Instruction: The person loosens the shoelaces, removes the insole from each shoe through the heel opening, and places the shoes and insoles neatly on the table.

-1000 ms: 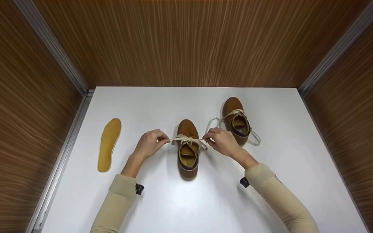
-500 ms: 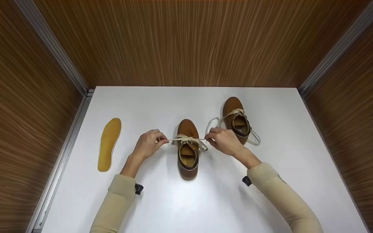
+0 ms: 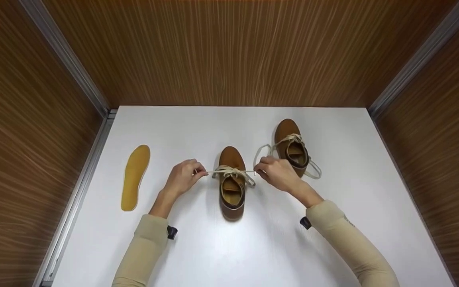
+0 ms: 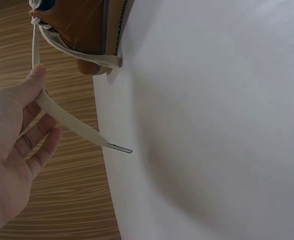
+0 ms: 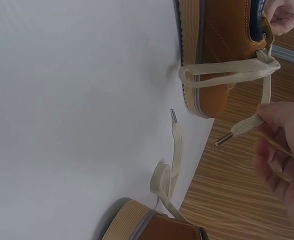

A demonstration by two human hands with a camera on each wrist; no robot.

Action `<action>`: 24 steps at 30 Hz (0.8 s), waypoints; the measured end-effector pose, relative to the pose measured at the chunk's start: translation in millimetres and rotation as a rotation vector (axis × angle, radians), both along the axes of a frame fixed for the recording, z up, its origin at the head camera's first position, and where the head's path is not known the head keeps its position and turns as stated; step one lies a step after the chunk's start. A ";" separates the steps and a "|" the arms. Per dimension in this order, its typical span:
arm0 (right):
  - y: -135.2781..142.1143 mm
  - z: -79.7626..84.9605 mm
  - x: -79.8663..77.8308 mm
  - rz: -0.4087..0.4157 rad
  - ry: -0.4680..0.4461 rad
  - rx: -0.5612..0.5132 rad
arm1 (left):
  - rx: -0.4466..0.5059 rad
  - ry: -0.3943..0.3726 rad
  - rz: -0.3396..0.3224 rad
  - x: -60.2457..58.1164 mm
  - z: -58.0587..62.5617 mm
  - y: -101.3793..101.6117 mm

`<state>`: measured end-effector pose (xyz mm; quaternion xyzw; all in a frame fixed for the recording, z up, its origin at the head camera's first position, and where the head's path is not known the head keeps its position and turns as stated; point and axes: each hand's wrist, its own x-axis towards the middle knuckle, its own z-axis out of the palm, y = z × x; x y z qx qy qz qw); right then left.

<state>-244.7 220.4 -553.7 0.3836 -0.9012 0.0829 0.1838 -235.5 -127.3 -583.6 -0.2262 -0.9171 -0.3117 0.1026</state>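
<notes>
1. Two lace ends (image 5: 246, 125) sat pinched, fingers (image 4: 44, 150) closed, in left hand (image 3: 182, 176) and right hand (image 3: 279, 175).
2. Between them, on the bench (image 3: 213, 255), stood the shoe (image 3: 232, 211); its bow (image 3: 231, 170) was seemingly being untied.
3. Even outward pulling seemed needed.

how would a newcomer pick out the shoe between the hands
On the white table, look to the middle, between the left hand and the right hand. A brown shoe stands there, toe toward the wooden back wall. Unlike the matching shoe farther back on the right, its lace is pinched in both hands.
</notes>
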 end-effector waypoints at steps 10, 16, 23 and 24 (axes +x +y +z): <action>3.8 -3.1 0.4 -0.021 -0.022 -0.013 | 0.000 -0.007 0.009 -0.7 -3.0 -0.6; 7.9 -5.0 1.2 -0.030 0.000 -0.020 | 0.005 -0.017 0.007 -1.3 -2.1 -1.4; 14.4 -6.4 1.9 -0.033 -0.010 -0.038 | 0.011 -0.013 0.001 0.6 -0.7 -2.1; 15.1 -6.5 2.0 -0.033 -0.008 -0.042 | 0.013 -0.014 0.000 0.8 -0.6 -2.3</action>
